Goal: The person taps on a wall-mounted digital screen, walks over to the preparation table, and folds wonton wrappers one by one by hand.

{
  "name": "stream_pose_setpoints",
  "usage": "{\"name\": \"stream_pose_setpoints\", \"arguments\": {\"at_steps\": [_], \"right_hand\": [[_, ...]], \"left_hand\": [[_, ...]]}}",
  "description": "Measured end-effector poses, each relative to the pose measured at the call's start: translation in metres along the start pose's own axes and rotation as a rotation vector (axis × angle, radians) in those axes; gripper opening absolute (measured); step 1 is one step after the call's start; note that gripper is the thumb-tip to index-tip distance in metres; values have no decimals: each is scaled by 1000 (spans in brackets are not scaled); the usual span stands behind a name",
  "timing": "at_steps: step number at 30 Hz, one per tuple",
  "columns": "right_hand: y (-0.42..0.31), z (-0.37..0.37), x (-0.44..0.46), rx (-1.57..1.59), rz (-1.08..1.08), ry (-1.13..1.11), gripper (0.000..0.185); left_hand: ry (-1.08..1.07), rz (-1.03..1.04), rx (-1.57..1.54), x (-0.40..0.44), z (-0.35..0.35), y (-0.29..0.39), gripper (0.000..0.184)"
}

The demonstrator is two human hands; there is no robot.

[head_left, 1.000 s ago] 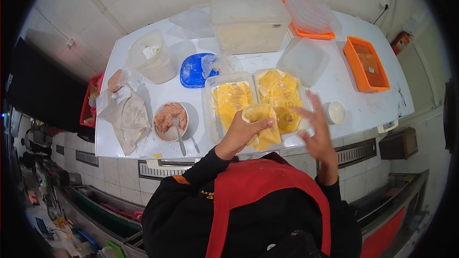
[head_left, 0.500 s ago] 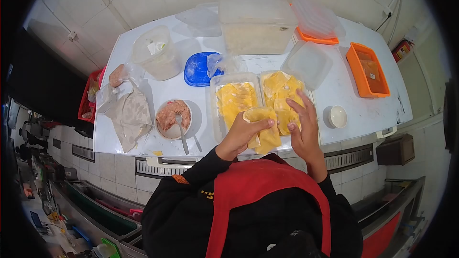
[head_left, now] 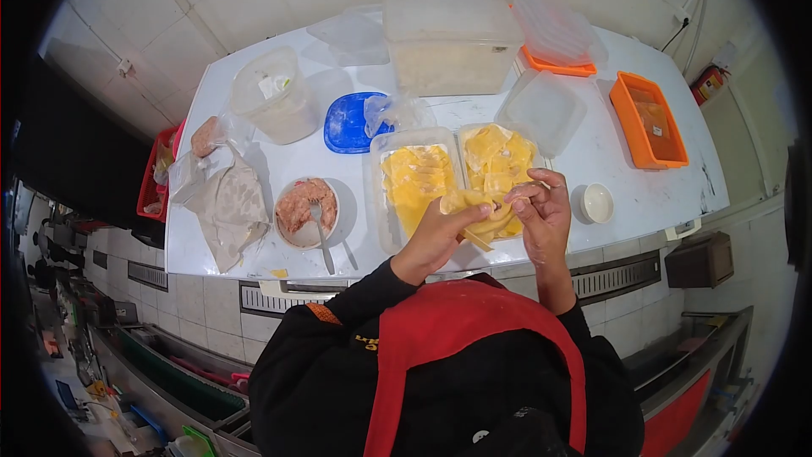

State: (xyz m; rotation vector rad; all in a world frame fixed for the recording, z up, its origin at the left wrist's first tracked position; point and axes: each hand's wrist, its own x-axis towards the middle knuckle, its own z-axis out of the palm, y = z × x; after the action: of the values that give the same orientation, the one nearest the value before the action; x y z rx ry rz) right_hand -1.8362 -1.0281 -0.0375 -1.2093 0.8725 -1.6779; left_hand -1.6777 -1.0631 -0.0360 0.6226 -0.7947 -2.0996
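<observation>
My left hand (head_left: 436,235) is closed on a yellow dough wrapper (head_left: 463,200), its thumb lying over the top. With thumb and fingers pinched, my right hand (head_left: 547,216) grips the wrapper's right edge. Both hands are above the near end of a clear tub (head_left: 541,161) of floury yellow wrappers (head_left: 492,151). A second tub (head_left: 378,203) beside it on the left also has yellow wrappers (head_left: 416,182) in it. Farther left stands a white bowl (head_left: 300,243) of minced meat (head_left: 296,203), with a fork (head_left: 322,241) leaning in it.
Behind the tubs are a blue lid (head_left: 345,123), a large clear box (head_left: 452,42) and a loose clear lid (head_left: 545,110). To the right stand a small white bowl (head_left: 597,203) and an orange bin (head_left: 630,131). A beige cloth (head_left: 227,207) lies at left.
My right hand has gone from spread fingers to a pinch on the wrapper's edge. The wrapper, hanging down before, is now lifted and folded between both hands.
</observation>
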Motion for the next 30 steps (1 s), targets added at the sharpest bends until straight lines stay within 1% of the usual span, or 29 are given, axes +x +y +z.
{"name": "stream_pose_setpoints", "arguments": {"at_steps": [1, 4, 6, 9, 12, 15, 18, 19, 22, 25, 27, 28, 30], "right_hand": [[-5, -1, 3, -28, -15, -73, 41], [-20, -3, 14, -118, 133, -232, 49], [-25, -4, 19, -156, 176, -289, 49], [-32, -1, 25, -214, 263, -334, 52], [-34, 1, 27, -288, 362, -344, 53], [-31, -1, 26, -370, 406, -353, 54], [-28, -1, 25, -412, 404, -351, 53], [-27, -1, 26, -420, 401, -351, 51], [-22, -3, 27, -304, 434, -308, 44], [-12, -3, 23, -399, 285, -350, 40], [-3, -5, 21, -371, 250, -309, 37], [0, -6, 20, -358, 232, -290, 35], [2, -10, 21, -250, 299, -251, 35]], "left_hand": [[0, 32, 105, 0, -1, 0, 27], [4, 120, 435, 0, -5, 2, 21], [16, 168, 680, -1, -5, 9, 20], [5, 175, 891, -3, -4, 18, 25], [-12, 262, 1000, -1, -10, 17, 29], [-85, 236, 1028, 0, -10, 22, 28], [-1, 79, 943, 3, -13, 17, 27], [-13, 78, 892, 5, -17, 13, 27], [-38, 81, 765, 11, -24, 3, 26], [-23, 77, 686, 11, -24, -1, 24], [-14, 52, 637, 13, -24, -1, 24], [-38, 22, 543, 13, -25, -2, 26], [-84, -33, 355, 14, -27, -3, 30]]}}
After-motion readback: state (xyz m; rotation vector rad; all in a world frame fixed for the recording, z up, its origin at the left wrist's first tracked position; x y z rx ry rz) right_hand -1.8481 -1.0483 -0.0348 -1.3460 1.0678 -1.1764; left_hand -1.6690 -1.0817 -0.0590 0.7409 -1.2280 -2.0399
